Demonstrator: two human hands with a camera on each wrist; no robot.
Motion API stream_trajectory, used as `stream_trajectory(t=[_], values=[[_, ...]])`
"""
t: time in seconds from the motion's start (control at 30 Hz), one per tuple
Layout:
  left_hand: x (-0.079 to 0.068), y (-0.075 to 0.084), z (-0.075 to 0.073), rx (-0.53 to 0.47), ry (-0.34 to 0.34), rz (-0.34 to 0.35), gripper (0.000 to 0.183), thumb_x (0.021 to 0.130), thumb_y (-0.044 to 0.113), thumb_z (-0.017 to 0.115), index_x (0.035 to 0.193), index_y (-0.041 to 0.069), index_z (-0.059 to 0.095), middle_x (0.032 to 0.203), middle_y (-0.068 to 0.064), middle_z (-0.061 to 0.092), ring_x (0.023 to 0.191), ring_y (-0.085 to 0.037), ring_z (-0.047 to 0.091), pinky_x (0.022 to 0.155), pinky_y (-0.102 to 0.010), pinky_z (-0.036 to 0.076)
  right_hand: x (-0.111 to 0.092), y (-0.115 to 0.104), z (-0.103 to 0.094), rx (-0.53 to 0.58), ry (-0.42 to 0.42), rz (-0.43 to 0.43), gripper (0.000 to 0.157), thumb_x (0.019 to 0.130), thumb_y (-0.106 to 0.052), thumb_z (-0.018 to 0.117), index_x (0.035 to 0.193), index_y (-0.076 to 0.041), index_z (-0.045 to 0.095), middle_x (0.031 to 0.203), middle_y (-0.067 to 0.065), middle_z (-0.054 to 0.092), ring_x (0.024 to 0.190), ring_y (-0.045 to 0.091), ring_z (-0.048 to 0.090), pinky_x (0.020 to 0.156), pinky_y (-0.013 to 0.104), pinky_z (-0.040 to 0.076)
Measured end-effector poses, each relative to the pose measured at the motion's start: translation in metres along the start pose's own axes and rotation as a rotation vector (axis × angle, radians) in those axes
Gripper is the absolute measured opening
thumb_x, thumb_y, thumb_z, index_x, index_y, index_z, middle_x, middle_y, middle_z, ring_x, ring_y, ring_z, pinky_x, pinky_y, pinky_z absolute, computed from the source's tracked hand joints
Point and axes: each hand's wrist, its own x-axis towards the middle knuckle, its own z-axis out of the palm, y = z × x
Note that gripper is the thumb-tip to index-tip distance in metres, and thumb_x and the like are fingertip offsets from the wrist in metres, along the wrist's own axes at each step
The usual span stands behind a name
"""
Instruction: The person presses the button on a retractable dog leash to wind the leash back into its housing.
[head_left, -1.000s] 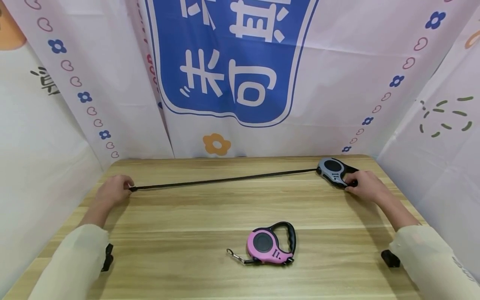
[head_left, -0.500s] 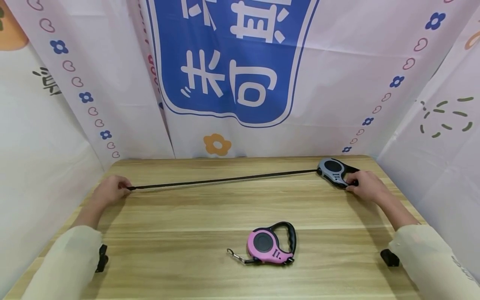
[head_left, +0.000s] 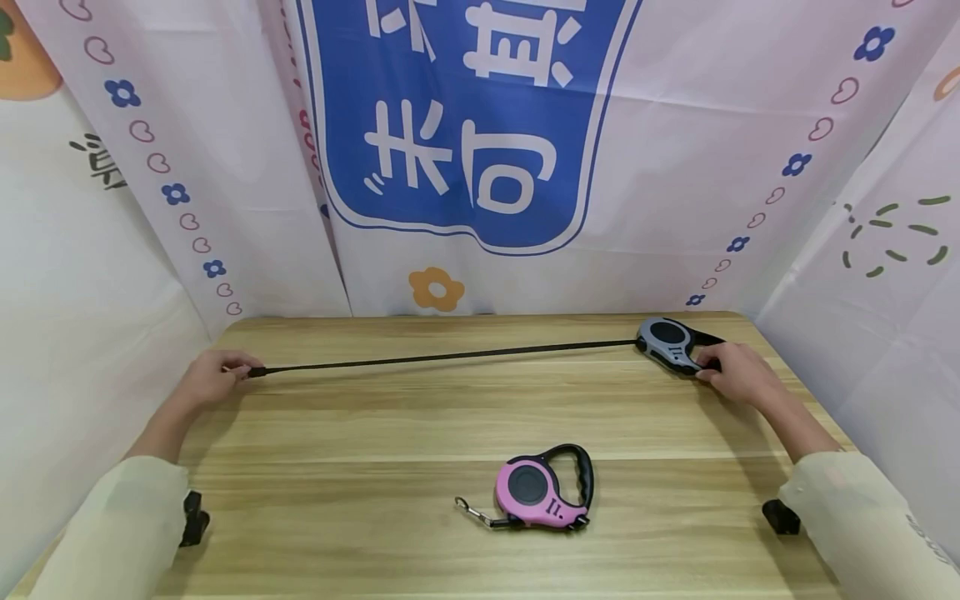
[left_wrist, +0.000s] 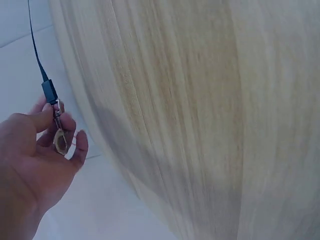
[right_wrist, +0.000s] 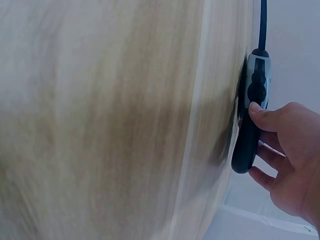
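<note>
Near the far right of the table, my right hand [head_left: 738, 372] grips the black handle of a grey retractable dog leash [head_left: 667, 343]. In the right wrist view the thumb lies by the buttons on the leash case [right_wrist: 258, 85]. A black strap [head_left: 450, 356] runs taut from the case across to the left. At its other end my left hand [head_left: 210, 377] pinches the strap's end, by the metal clip [left_wrist: 60, 137] seen in the left wrist view. A pink retractable leash [head_left: 528, 483] lies nearer the front, its own clip [head_left: 472, 511] beside it, touched by neither hand.
The wooden table [head_left: 360, 500] carries both leashes. Behind it hangs a white printed cloth [head_left: 660, 183] with a blue panel, and similar cloth walls stand at both sides. A black wrist camera shows at each sleeve.
My left hand has moved a little further left with the strap's end, drawing more strap out. The right hand, the grey leash and the pink leash have stayed nearly in place.
</note>
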Motion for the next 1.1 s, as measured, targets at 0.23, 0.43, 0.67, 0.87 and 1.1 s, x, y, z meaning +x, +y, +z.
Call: stream_trajectory(t=[0.23, 0.43, 0.67, 0.87, 1.1], values=[[-0.007, 0.006, -0.006, -0.122, -0.115, -0.066, 0.030, 0.105, 0.000, 0.043, 0.119, -0.019, 0.063, 0.120, -0.035, 0.061, 0.088, -0.006, 0.052, 0.071, -0.021, 0.046, -0.002, -0.004, -0.005, 0.031, -0.006, 0.021, 0.010, 0.091, -0.007, 0.072, 0.097, 0.002, 0.073, 0.096, 0.023, 0.070, 0.088, 0.042, 0.063, 0.080, 0.060, 0.049], [-0.012, 0.003, -0.011, -0.162, -0.166, -0.091, 0.027, 0.097, 0.005, 0.059, 0.117, -0.013, 0.061, 0.109, -0.019, 0.065, 0.090, -0.009, 0.053, 0.075, -0.024, 0.047, -0.003, -0.001, -0.006, 0.055, 0.004, 0.036, 0.015, 0.092, -0.007, 0.072, 0.101, 0.005, 0.073, 0.101, 0.027, 0.070, 0.090, 0.043, 0.063, 0.081, 0.060, 0.049], [-0.016, -0.004, -0.013, -0.188, -0.173, -0.076, 0.018, 0.092, 0.002, 0.068, 0.107, -0.008, 0.063, 0.104, -0.008, 0.061, 0.091, -0.005, 0.053, 0.076, -0.023, 0.049, -0.002, 0.001, -0.006, 0.071, 0.012, 0.037, 0.019, 0.094, -0.008, 0.071, 0.104, 0.008, 0.071, 0.103, 0.030, 0.070, 0.093, 0.045, 0.063, 0.084, 0.062, 0.048], [-0.020, -0.003, -0.014, -0.181, -0.132, -0.069, 0.023, 0.095, 0.005, 0.071, 0.111, -0.011, 0.067, 0.110, -0.017, 0.065, 0.090, -0.004, 0.059, 0.077, -0.023, 0.053, -0.002, 0.003, -0.006, 0.080, 0.045, 0.024, 0.018, 0.094, -0.008, 0.071, 0.104, 0.007, 0.070, 0.100, 0.029, 0.069, 0.086, 0.040, 0.060, 0.079, 0.059, 0.047], [-0.018, -0.002, -0.011, -0.126, -0.030, 0.003, 0.024, 0.091, 0.003, 0.077, 0.106, -0.014, 0.070, 0.107, -0.027, 0.069, 0.080, -0.001, 0.061, 0.070, -0.018, 0.052, -0.001, 0.000, -0.008, 0.121, 0.098, -0.009, 0.016, 0.096, -0.003, 0.066, 0.106, 0.009, 0.069, 0.106, 0.033, 0.068, 0.097, 0.049, 0.062, 0.085, 0.064, 0.047]])
